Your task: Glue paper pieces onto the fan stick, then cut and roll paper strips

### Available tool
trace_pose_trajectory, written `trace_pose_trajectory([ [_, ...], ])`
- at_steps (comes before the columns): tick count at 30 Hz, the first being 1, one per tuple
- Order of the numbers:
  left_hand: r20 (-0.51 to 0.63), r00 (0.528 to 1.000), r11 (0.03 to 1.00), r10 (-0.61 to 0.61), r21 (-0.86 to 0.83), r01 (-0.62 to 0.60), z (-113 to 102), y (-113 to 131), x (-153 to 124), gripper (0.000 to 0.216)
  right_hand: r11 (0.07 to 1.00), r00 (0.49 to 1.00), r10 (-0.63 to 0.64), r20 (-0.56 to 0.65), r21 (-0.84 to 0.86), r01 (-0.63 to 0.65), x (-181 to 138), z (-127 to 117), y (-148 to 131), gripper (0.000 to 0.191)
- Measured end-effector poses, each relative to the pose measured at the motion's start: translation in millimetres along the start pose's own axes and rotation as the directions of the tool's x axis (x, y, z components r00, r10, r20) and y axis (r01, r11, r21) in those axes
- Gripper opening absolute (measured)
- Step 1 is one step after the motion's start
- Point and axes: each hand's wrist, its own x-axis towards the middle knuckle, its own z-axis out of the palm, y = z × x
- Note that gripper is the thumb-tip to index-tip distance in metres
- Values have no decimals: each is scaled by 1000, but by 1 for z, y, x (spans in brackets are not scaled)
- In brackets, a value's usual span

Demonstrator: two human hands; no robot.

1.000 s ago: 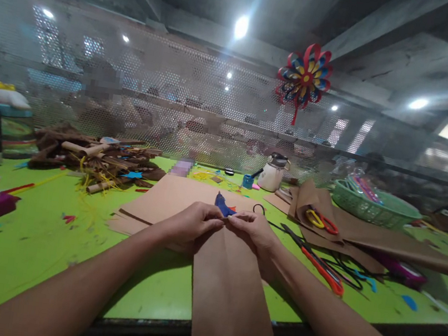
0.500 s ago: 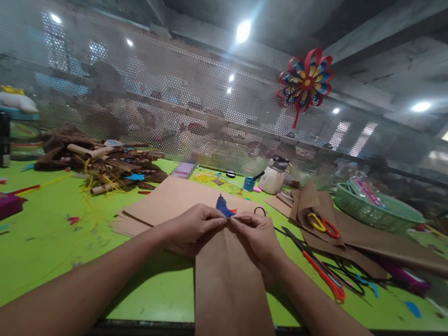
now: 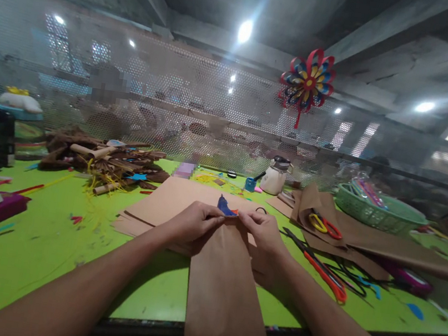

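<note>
A long strip of brown kraft paper (image 3: 228, 292) runs from my hands down over the table's front edge. Its far end is pinched between thumb and fingers of my left hand (image 3: 199, 221) and my right hand (image 3: 261, 232), a short gap apart. Along that end the paper shows a narrow folded edge. Just beyond my fingertips lies a small blue and orange object (image 3: 226, 206), partly hidden, its kind unclear. Under and behind my hands rests a stack of brown paper sheets (image 3: 159, 206).
Right of my hands lie red-handled scissors (image 3: 324, 273), more brown paper (image 3: 381, 245) with another pair of scissors (image 3: 325, 225), and a green basket (image 3: 381, 211). Brown paper scraps (image 3: 119, 163) pile up at left. A white jug (image 3: 275, 177) stands at the back beside a blue jar (image 3: 251, 184).
My hands have moved slightly apart along the paper's far end. The strip's near part has swung a little to the left.
</note>
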Motion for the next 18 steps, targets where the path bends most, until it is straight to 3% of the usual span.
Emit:
trace_pose_trajectory([
  [5,86,996,997,-20,-79,27,1,-4,4,38,1000,998,-8,-60,12,9,-5,5,-2,29],
  [9,151,988,995,-27,-95,42,-1,-3,4,40,999,999,-14,-29,51,16,-10,11,2,28],
  [14,143,989,995,-39,-86,52,-5,0,1,41,991,994,-111,-2,-72,110,-10,11,6,27],
  [18,113,993,998,-29,-59,36,-5,1,-2,40,987,993,-108,53,-110,113,-9,8,-3,26],
])
